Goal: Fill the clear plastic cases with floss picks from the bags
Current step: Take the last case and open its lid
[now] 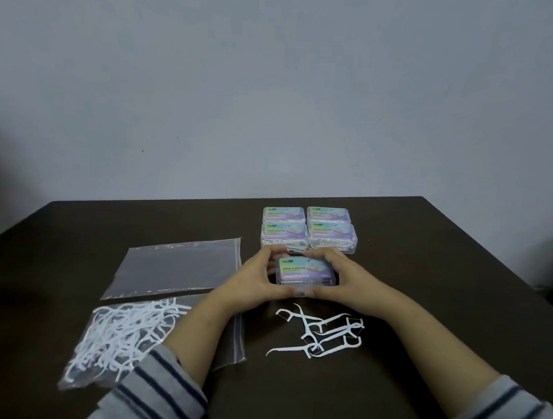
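Note:
A clear plastic case [302,271] with a pastel label sits on the dark table [427,257], held from both sides. My left hand [258,278] grips its left end and my right hand [339,278] grips its right end, thumbs at the near edge. Behind it stand several closed cases [309,229] with white floss picks inside. A bag [125,336] full of floss picks lies at the near left, under my left forearm. Several loose floss picks [322,333] lie on the table just in front of the held case.
An empty flat zip bag [177,268] lies left of the cases. The table's far edge meets a plain grey wall [275,96]. My striped sleeves cross the table's near edge.

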